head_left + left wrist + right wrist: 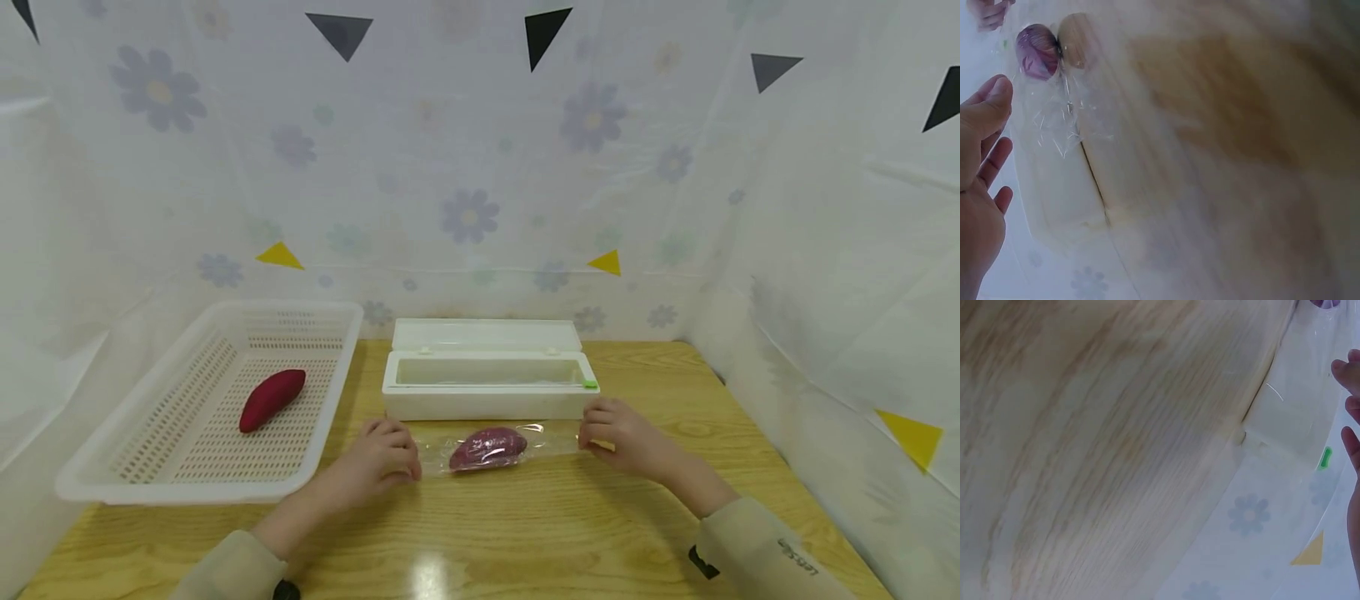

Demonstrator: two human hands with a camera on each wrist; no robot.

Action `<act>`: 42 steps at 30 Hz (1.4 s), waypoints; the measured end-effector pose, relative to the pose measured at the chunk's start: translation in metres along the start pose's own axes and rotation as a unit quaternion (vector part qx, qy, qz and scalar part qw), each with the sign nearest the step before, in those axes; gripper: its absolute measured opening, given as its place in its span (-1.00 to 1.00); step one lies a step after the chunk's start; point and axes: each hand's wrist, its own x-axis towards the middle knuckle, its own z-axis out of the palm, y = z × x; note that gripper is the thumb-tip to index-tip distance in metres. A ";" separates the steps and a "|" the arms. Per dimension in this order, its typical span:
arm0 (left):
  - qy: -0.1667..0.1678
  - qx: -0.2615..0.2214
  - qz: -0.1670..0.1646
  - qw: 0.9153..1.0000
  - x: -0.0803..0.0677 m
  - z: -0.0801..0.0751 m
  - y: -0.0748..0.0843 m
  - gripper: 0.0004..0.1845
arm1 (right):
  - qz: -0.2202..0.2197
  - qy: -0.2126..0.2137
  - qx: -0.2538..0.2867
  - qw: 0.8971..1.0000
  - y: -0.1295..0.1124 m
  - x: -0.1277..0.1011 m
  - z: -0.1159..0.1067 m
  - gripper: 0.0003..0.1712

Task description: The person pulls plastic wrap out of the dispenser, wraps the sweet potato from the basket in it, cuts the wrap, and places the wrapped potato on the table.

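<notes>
Floral sheeting [480, 167] with paper triangles encloses a wooden table [525, 533] on three sides. At the left stands a white slotted basket [97, 475] holding one bare sweet potato [272, 399]. At centre rear sits a white wrap box [486, 385], lid open, with a green slider [590, 384] at its right end. Directly in front of the box lies a sheet of clear wrap [547, 437] with a second, purple sweet potato [487, 447] under or inside it; which, I cannot tell. Left hand [382, 460] rests at the sheet's left end, fingers loosely curled in the head view, straighter in the wrist view; no grip is confirmed. Right hand [618, 435] appears to pinch the right end. Judgement: the potato is firm and moderately heavy; the film is light, clingy and easily torn, best taken by its free edges.
</notes>
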 end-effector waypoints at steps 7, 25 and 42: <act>-0.042 0.034 0.046 0.998 0.002 0.000 0.002 -0.86 | 0.010 -0.046 -0.021 0.999 -0.006 -0.003 0.005 -0.79; -0.005 0.002 -0.043 0.999 0.043 0.008 0.032 -0.75 | 0.091 -0.010 0.021 0.996 -0.022 0.040 0.027 -0.69; -0.035 -0.009 -0.167 0.985 0.075 0.048 0.035 -0.64 | 0.191 -0.062 0.023 0.979 -0.043 0.072 0.063 -0.57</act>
